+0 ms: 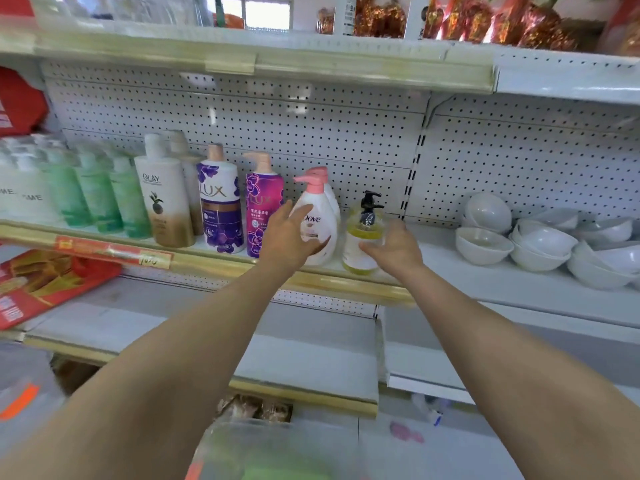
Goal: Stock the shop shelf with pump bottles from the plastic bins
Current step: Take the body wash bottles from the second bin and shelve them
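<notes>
Settling stock on the shelf (446, 258), the left hand (289, 239) lays a spread grip on the Dove bottle (320, 233), the right hand (394, 249) a loose, open grip against the yellow bottle (363, 237); next probably comes release, then a reach down to the plastic bin (221, 441).

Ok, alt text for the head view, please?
The left hand lies open against a white Dove bottle on a shop shelf while the right hand reaches a yellow pump bottle beside it. More bottles stand to the left, white bowls to the right.
</notes>
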`<action>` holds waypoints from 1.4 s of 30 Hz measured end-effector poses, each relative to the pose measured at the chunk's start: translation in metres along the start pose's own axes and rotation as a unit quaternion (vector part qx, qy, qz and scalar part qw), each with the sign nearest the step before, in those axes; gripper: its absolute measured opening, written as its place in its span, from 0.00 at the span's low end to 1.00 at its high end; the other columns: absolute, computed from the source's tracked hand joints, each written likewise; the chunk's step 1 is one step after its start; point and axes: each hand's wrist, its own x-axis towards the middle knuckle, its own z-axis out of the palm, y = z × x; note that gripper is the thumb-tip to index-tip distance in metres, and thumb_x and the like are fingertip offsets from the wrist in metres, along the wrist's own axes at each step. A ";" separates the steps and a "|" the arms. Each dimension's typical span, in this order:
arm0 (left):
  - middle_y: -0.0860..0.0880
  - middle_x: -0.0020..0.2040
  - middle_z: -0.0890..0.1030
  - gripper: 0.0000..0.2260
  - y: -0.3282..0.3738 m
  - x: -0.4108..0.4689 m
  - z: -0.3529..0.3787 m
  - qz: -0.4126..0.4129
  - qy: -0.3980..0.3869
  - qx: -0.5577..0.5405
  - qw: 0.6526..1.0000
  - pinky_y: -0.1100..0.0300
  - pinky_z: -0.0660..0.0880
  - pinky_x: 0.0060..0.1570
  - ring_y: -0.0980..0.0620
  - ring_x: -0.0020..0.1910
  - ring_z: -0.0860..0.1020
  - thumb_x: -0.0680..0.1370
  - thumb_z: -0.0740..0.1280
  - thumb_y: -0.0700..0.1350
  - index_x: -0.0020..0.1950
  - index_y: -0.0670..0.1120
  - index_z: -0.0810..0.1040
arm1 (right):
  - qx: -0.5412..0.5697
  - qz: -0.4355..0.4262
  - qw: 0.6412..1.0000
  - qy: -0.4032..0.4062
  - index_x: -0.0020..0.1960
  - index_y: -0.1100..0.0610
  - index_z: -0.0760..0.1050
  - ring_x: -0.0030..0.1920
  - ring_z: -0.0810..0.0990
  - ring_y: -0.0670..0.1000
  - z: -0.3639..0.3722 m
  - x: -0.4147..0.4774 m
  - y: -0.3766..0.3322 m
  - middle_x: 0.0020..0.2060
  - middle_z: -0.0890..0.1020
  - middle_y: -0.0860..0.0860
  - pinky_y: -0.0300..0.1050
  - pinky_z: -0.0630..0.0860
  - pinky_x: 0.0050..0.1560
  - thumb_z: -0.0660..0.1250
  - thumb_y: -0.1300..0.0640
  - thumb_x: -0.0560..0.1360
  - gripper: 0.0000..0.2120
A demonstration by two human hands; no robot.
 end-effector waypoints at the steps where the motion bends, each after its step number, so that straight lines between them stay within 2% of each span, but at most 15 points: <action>1: 0.43 0.78 0.60 0.32 -0.003 -0.005 -0.008 0.001 0.003 0.007 1.000 0.48 0.59 0.73 0.42 0.77 0.58 0.73 0.75 0.47 0.76 0.51 0.67 | -0.016 -0.011 1.000 0.018 0.75 0.56 0.63 0.68 0.72 0.59 -0.001 -0.009 -0.010 0.70 0.72 0.57 0.50 0.73 0.60 0.75 0.45 0.72 0.37; 3: 0.43 0.77 0.62 0.32 -0.010 -0.015 -0.024 0.012 0.013 0.016 1.000 0.47 0.61 0.73 0.42 0.76 0.60 0.73 0.75 0.46 0.75 0.51 0.68 | -0.057 -0.040 0.997 0.034 0.76 0.53 0.61 0.69 0.71 0.61 -0.001 -0.028 -0.031 0.69 0.72 0.58 0.51 0.72 0.60 0.74 0.45 0.73 0.38; 6: 0.43 0.75 0.66 0.30 -0.019 -0.035 -0.044 0.032 0.023 0.019 0.999 0.45 0.65 0.68 0.40 0.73 0.63 0.74 0.74 0.48 0.74 0.51 0.69 | -0.095 -0.078 0.992 0.039 0.75 0.50 0.63 0.68 0.70 0.61 0.003 -0.057 -0.058 0.69 0.71 0.57 0.50 0.71 0.55 0.71 0.45 0.75 0.33; 9: 0.43 0.73 0.68 0.27 -0.032 -0.057 -0.058 0.029 0.022 0.012 0.999 0.45 0.68 0.65 0.39 0.70 0.65 0.76 0.71 0.52 0.74 0.49 0.69 | -0.100 -0.087 0.991 0.037 0.77 0.48 0.61 0.72 0.65 0.60 0.012 -0.084 -0.073 0.71 0.71 0.56 0.54 0.71 0.62 0.68 0.41 0.76 0.34; 11: 0.43 0.74 0.67 0.27 -0.044 -0.070 -0.064 0.021 0.016 0.017 1.000 0.44 0.68 0.66 0.39 0.71 0.65 0.77 0.69 0.53 0.74 0.48 0.68 | -0.104 -0.083 0.991 0.034 0.78 0.48 0.60 0.74 0.64 0.60 0.020 -0.100 -0.078 0.73 0.69 0.57 0.56 0.70 0.66 0.67 0.40 0.77 0.34; 17: 0.41 0.76 0.64 0.26 -0.075 -0.115 -0.069 -0.018 -0.020 0.013 1.000 0.44 0.66 0.68 0.40 0.74 0.62 0.78 0.68 0.54 0.75 0.49 0.68 | -0.109 -0.038 0.993 0.002 0.78 0.51 0.61 0.73 0.65 0.59 0.050 -0.138 -0.071 0.72 0.70 0.56 0.54 0.69 0.66 0.64 0.37 0.77 0.34; 24: 0.41 0.78 0.61 0.27 -0.125 -0.162 -0.034 -0.075 -0.095 0.020 0.992 0.43 0.64 0.69 0.40 0.76 0.58 0.79 0.67 0.55 0.76 0.50 0.67 | -0.113 0.010 0.991 -0.074 0.77 0.53 0.62 0.75 0.64 0.58 0.105 -0.162 -0.030 0.74 0.68 0.56 0.55 0.66 0.70 0.63 0.37 0.78 0.34; 28: 0.41 0.76 0.63 0.27 -0.170 -0.202 0.004 -0.129 -0.171 0.007 0.977 0.47 0.62 0.71 0.42 0.76 0.59 0.78 0.67 0.55 0.75 0.49 0.67 | -0.091 0.044 0.984 -0.146 0.76 0.54 0.65 0.74 0.65 0.57 0.156 -0.177 0.009 0.72 0.70 0.56 0.53 0.67 0.68 0.65 0.38 0.77 0.33; 31: 0.41 0.70 0.73 0.27 -0.205 -0.239 0.031 -0.180 -0.208 -0.014 0.961 0.55 0.63 0.69 0.44 0.71 0.68 0.76 0.71 0.53 0.72 0.45 0.72 | -0.086 0.066 0.969 -0.223 0.75 0.56 0.65 0.72 0.68 0.58 0.198 -0.195 0.041 0.72 0.71 0.57 0.51 0.67 0.67 0.66 0.38 0.77 0.34; 33: 0.42 0.68 0.75 0.28 -0.226 -0.271 0.046 -0.230 -0.240 -0.022 0.943 0.56 0.65 0.66 0.44 0.69 0.72 0.75 0.72 0.54 0.71 0.44 0.73 | -0.082 0.074 0.953 -0.283 0.75 0.56 0.66 0.71 0.70 0.58 0.224 -0.210 0.060 0.72 0.72 0.56 0.50 0.69 0.66 0.67 0.38 0.76 0.34; 37: 0.46 0.69 0.74 0.29 -0.265 -0.342 0.063 -0.346 -0.264 -0.024 0.900 0.54 0.67 0.64 0.45 0.67 0.72 0.73 0.73 0.58 0.71 0.50 0.73 | -0.042 0.097 0.902 -0.419 0.76 0.51 0.66 0.71 0.70 0.55 0.275 -0.249 0.092 0.73 0.71 0.53 0.45 0.68 0.62 0.70 0.36 0.74 0.36; 40: 0.44 0.66 0.77 0.29 -0.285 -0.385 0.069 -0.392 -0.258 -0.019 0.883 0.53 0.69 0.63 0.44 0.64 0.75 0.71 0.76 0.56 0.69 0.49 0.76 | 0.017 0.128 0.851 -0.509 0.75 0.47 0.67 0.73 0.69 0.51 0.311 -0.279 0.107 0.74 0.70 0.49 0.44 0.68 0.66 0.75 0.37 0.69 0.38; 42: 0.44 0.63 0.78 0.27 -0.293 -0.403 0.073 -0.400 -0.247 -0.012 0.882 0.55 0.70 0.60 0.43 0.60 0.76 0.69 0.78 0.54 0.66 0.48 0.79 | 0.038 0.129 0.830 -0.542 0.75 0.46 0.68 0.73 0.68 0.50 0.332 -0.297 0.114 0.74 0.70 0.47 0.44 0.68 0.67 0.78 0.40 0.67 0.39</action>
